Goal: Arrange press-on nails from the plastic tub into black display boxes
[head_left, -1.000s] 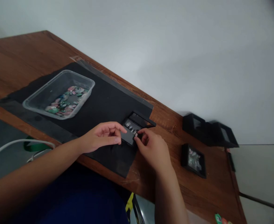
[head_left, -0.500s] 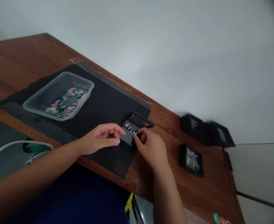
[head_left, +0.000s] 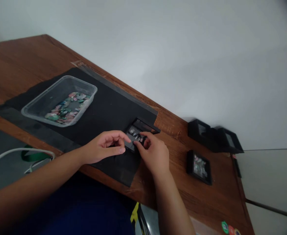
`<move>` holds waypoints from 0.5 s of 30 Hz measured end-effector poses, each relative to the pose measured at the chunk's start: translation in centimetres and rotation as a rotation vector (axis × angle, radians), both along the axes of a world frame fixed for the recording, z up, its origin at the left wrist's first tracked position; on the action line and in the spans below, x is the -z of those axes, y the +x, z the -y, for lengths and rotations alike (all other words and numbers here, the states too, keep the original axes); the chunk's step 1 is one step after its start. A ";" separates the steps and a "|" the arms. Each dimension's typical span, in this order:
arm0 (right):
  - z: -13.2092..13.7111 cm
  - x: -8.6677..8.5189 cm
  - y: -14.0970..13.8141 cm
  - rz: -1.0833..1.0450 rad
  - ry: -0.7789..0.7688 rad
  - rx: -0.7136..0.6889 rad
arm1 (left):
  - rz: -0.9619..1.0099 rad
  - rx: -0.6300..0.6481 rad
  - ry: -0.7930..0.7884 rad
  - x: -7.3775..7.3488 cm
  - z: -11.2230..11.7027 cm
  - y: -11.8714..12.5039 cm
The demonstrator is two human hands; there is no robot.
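Observation:
A small open black box (head_left: 134,133) lies on a black mat (head_left: 104,114), with a row of small pale pieces inside it. My left hand (head_left: 104,147) rests at the box's near left edge, fingers curled and thumb against the box side. My right hand (head_left: 151,153) reaches over the box from the right, its fingertips pinched on one of the small pieces in the row. The box's lid (head_left: 145,125) stands open just behind it.
A clear plastic tub (head_left: 36,106) with several coloured pieces sits on the mat at left. On the wooden table (head_left: 207,199) at right lie a filled black box (head_left: 199,166) and two more black boxes (head_left: 214,135). A white cable (head_left: 16,151) runs at the left edge.
My right hand has slid a little left over the box, covering more of the row of pieces. The left hand has barely moved.

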State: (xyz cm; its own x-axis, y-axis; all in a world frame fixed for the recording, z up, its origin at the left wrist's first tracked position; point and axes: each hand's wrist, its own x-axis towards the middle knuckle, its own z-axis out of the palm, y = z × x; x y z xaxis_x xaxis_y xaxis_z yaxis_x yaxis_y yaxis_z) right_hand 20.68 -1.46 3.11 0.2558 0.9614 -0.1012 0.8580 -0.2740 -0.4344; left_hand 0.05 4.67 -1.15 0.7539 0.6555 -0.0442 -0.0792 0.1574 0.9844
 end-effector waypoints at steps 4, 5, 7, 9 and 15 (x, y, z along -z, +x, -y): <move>-0.1 0.4 -0.2 0.017 0.037 -0.010 | 0.000 0.005 0.003 0.0 0.0 0.0; -0.1 0.5 -0.2 0.021 0.041 -0.009 | -0.005 0.005 0.003 0.0 0.0 0.0; -0.2 0.6 -0.3 0.025 0.044 -0.008 | -0.013 0.003 0.002 0.0 0.0 0.0; -0.2 0.6 -0.3 0.019 0.046 -0.010 | -0.016 0.002 0.001 0.0 0.0 0.0; -0.3 0.7 -0.4 0.009 0.041 0.003 | -0.021 0.008 0.020 0.0 0.1 -0.1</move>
State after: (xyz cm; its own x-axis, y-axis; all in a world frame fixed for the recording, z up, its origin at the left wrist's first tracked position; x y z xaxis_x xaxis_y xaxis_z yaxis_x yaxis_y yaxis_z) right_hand 20.30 -1.15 2.36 0.2593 0.9640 -0.0594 0.8611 -0.2586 -0.4377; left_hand -0.05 4.57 -1.18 0.7584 0.6501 -0.0472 -0.0568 0.1380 0.9888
